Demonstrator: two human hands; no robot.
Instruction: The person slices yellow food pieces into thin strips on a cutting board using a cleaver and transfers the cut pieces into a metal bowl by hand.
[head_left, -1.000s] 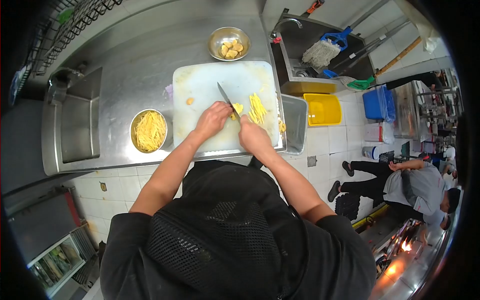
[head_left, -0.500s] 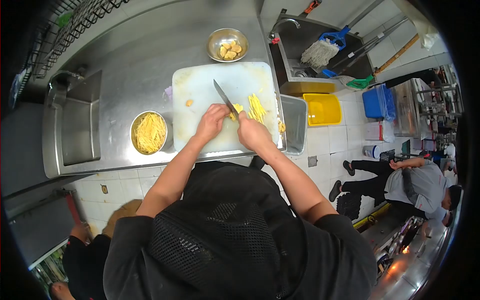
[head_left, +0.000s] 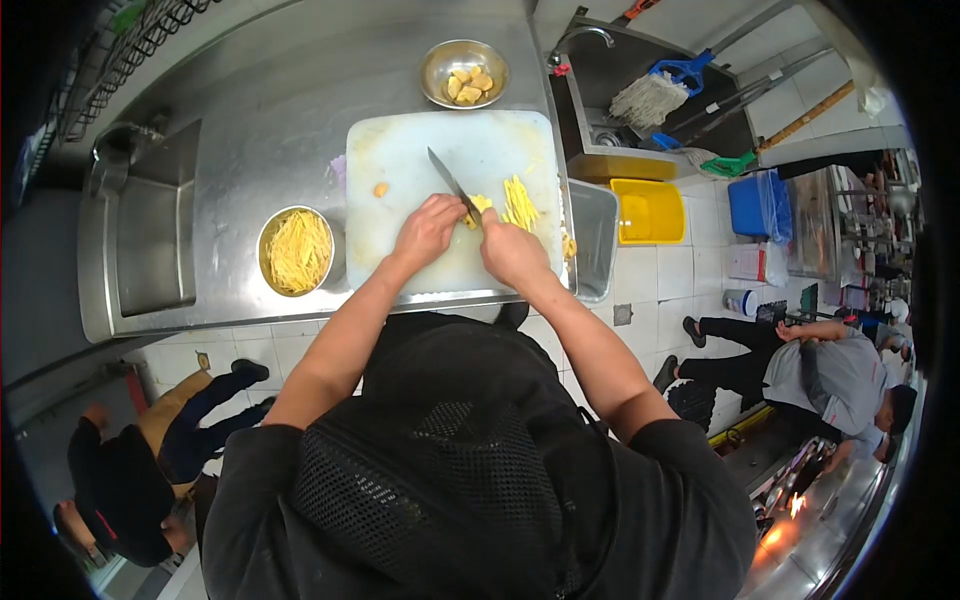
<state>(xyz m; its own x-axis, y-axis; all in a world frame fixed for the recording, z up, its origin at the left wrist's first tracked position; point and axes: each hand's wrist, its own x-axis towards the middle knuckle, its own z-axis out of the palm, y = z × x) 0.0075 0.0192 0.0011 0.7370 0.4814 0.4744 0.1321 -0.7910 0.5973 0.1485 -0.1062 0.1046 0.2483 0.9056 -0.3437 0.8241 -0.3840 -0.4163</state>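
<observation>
My right hand [head_left: 514,254] is wrapped round the handle of a kitchen knife [head_left: 450,178], its blade slanting away to the upper left over the white cutting board [head_left: 400,150]. Close to the blade's left side, my left hand [head_left: 428,232] has its fingers curled and pressed down on yellow ginger [head_left: 471,222], partly hidden by fingers and blade. A pile of cut ginger strips [head_left: 520,204] lies to the right of the knife. One small ginger piece [head_left: 380,189] sits on the board's left part.
Left of the board stands a metal container [head_left: 266,240] full of ginger strips. Behind it, a steel bowl [head_left: 428,84] holds several ginger chunks. A grey bin [head_left: 597,240] and yellow tub [head_left: 650,212] are at right. Co-workers [head_left: 825,380] [head_left: 120,480] stand on both sides; flames [head_left: 797,506] burn lower right.
Both hands keep nearly the same pose at the knife and ginger. The view has shifted slightly. At lower left, a co-worker has come further into view, legs now showing.
</observation>
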